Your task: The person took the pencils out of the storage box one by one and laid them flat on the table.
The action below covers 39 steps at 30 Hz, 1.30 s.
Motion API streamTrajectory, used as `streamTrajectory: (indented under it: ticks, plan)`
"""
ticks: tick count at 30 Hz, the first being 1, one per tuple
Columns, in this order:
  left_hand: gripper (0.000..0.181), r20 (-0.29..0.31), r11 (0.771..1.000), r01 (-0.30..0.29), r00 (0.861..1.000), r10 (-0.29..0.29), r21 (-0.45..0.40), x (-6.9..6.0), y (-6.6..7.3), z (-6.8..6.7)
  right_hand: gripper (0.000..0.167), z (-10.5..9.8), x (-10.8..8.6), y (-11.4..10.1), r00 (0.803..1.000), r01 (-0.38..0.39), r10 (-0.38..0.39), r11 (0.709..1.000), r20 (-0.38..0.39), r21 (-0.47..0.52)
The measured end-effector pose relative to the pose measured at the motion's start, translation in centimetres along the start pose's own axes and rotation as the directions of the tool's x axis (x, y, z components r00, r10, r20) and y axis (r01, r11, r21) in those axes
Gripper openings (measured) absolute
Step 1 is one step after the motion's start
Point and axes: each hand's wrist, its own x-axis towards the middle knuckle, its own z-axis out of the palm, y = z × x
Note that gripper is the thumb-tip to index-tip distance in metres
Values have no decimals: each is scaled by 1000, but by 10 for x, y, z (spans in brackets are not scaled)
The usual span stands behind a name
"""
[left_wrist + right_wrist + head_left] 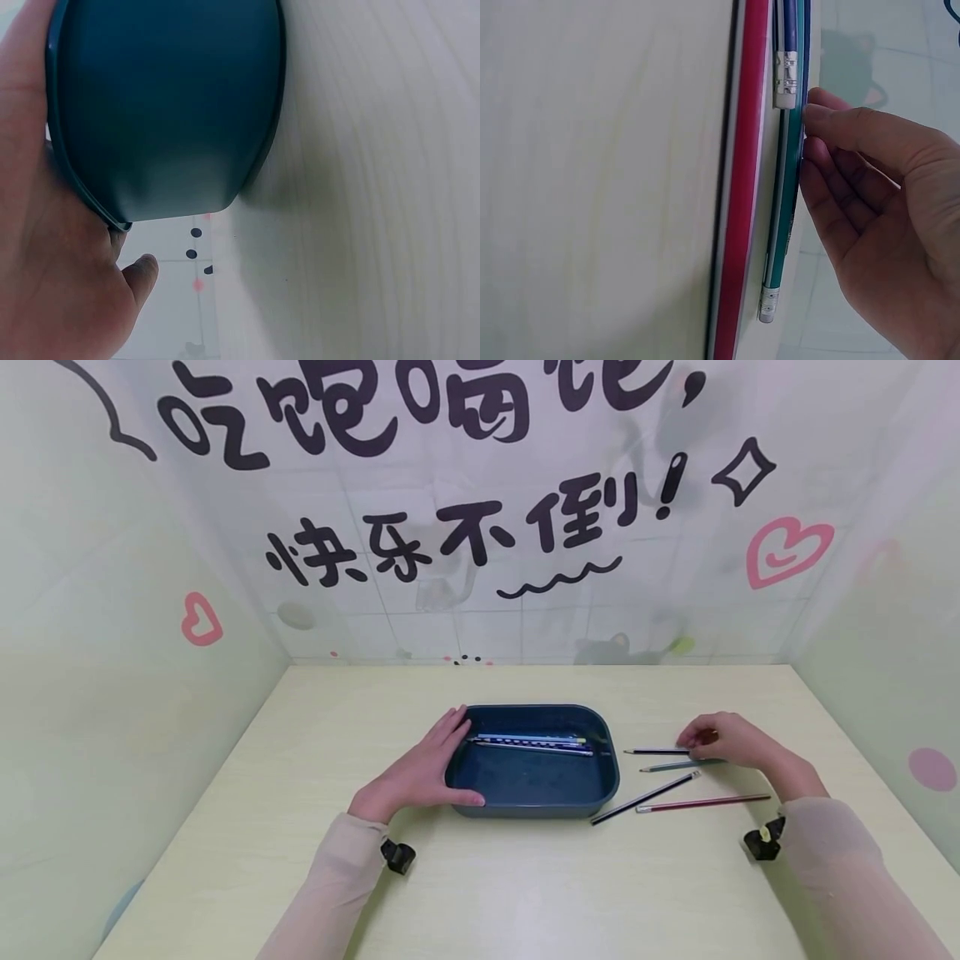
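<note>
My left hand (422, 774) (56, 262) holds the left end of a dark blue-green container (540, 811) (165, 97), fingers at the far left corner and thumb on the near side. Several pencils (528, 742) lie inside near its back wall. To the container's right, my right hand (731, 741) (892, 195) pinches a dark blue pencil (657, 751) (806, 45) between thumb and fingers. Close beside it lies a teal pencil (667, 767) (781, 255). Nearer are a dark striped pencil (645, 797) with a white eraser and a red pencil (705, 803) (746, 172).
The pale wooden table (525, 893) extends in front of the container and to both sides. Behind its far edge hangs a translucent sheet (405, 635) with printed characters, and similar sheets flank the left and right sides.
</note>
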Motion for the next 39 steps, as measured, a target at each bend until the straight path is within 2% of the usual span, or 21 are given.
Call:
streamTrajectory:
  ticks: [11,39]
  plan:
    - [119,-7,1000,-2,1000,2,-15,0,1,-2,19,-1,-2,-2,1000,5,-4,1000,-19,10]
    - [119,-3,1000,-2,1000,2,-15,1,-2,1,25,1,-8,-14,1000,18,-18,998,-14,53]
